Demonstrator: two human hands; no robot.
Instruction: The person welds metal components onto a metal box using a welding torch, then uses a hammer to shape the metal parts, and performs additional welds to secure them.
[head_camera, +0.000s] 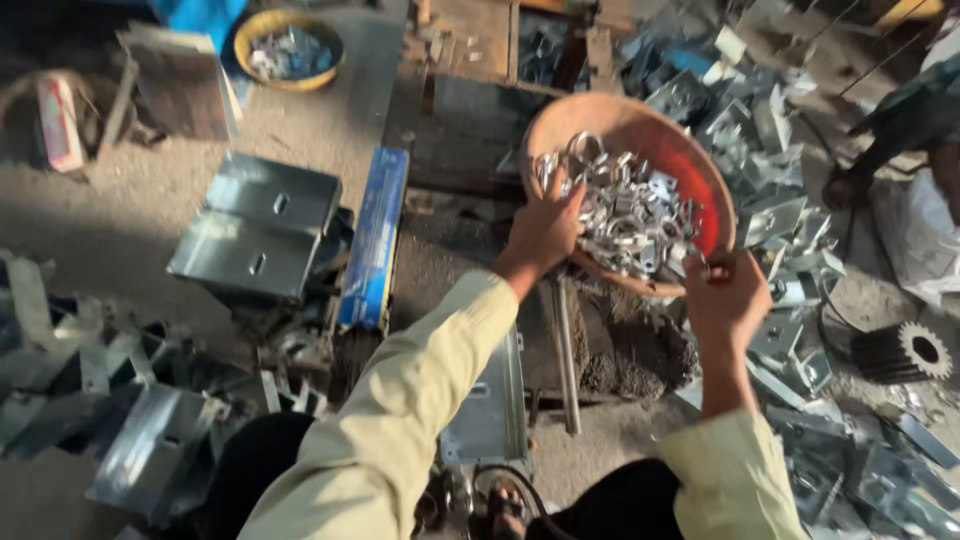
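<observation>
A round red-orange bowl (690, 155) holds a heap of small shiny metal parts (625, 215). My left hand (545, 232) rests on the bowl's near left rim, fingers reaching into the parts. My right hand (725, 300) is at the bowl's near right rim, its fingers closed on the edge there. Both forearms wear pale yellow sleeves.
Folded sheet-metal boxes (262, 225) and a blue strip (372, 238) lie to the left. Scrap metal brackets (790, 130) pile up on the right and lower left. A yellow bowl with parts (288, 48) sits far back. A black toothed gear (905, 352) lies at right. Another person's arm (900, 130) shows at upper right.
</observation>
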